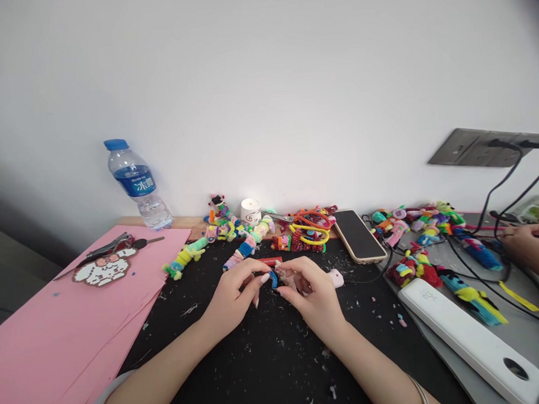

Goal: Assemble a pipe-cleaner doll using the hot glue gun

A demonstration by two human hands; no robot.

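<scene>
My left hand (pixel 238 293) is closed, its thumb and index finger pinching a small curved piece of blue chenille stem (pixel 273 279) above the black mat. Facing it, my right hand (pixel 317 296) is curled around a fuzzy brownish-pink piece (pixel 286 276), mostly hidden by its fingers. Its thumb tip comes close to the lower end of the blue piece; whether they touch I cannot tell. Just behind the fingertips lies a red strip (pixel 269 261). A striped chenille figure (pixel 249 245) rests beyond my left hand, and scissors with orange and yellow handles (pixel 313 227) lie beyond my right.
A water bottle (pixel 137 185), pink sheets (pixel 77 332) and a white patterned piece (pixel 102 271) are at left. Rightward are a phone (pixel 360 236), a long white device (pixel 469 339), several chenille figures (pixel 476 299) and cables. Another person's hand (pixel 529 245) is at far right.
</scene>
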